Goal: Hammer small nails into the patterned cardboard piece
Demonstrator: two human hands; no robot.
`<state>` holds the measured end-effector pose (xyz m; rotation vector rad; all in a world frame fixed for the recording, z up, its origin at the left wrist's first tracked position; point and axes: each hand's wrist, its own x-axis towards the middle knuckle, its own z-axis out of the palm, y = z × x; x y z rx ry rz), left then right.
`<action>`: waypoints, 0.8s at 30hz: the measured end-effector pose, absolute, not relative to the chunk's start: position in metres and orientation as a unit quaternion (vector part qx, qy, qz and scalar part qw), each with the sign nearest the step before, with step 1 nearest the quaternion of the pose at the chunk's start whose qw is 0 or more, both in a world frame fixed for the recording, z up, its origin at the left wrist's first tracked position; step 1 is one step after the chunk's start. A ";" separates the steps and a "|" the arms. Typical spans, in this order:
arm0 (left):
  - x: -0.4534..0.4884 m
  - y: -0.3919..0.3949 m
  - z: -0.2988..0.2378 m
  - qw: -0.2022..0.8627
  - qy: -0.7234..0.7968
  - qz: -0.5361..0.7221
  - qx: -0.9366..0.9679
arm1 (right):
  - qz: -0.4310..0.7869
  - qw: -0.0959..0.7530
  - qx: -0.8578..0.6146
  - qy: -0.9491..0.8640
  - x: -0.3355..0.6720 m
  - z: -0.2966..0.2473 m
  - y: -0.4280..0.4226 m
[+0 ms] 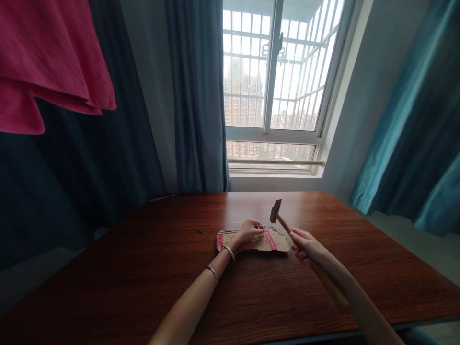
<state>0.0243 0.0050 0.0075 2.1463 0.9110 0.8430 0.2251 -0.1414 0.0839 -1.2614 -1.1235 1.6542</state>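
Indoors, dark wood table (pixel 143 278) by window (pixel 273 72); left hand (pixel 247 231) pinches nail (pixel 264 227), right hand (pixel 305 244) grips hammer (pixel 276 211).

Glossy wood table (pixel 151 268); wooden-handled metal hammer (pixel 278 215); perforated matt cardboard (pixel 268 241); metal bangles (pixel 212 272).

Card (pixel 276 242) under the left fingers (pixel 257 229) is tan, dotted all over, with pink-red stripes; the nail (pixel 264 227) in them looks grey. Hammer (pixel 327 283): dark head, pale wood handle. Table's (pixel 143 278) reddish-brown, wood-grained. Silver bangles (pixel 212 273), blue curtains (pixel 197 96) beyond, magenta cloth (pixel 46 57).
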 end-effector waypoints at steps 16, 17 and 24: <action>0.025 0.007 0.006 0.313 0.347 0.321 0.824 | 0.683 0.361 -0.462 -0.436 0.213 0.102 -0.136; 0.025 0.007 0.005 0.313 0.351 0.320 0.822 | 0.683 0.367 -0.458 -0.435 0.213 0.102 -0.135; 0.029 0.008 0.004 0.304 0.364 0.319 0.820 | 0.687 0.363 -0.456 -0.434 0.214 0.096 -0.131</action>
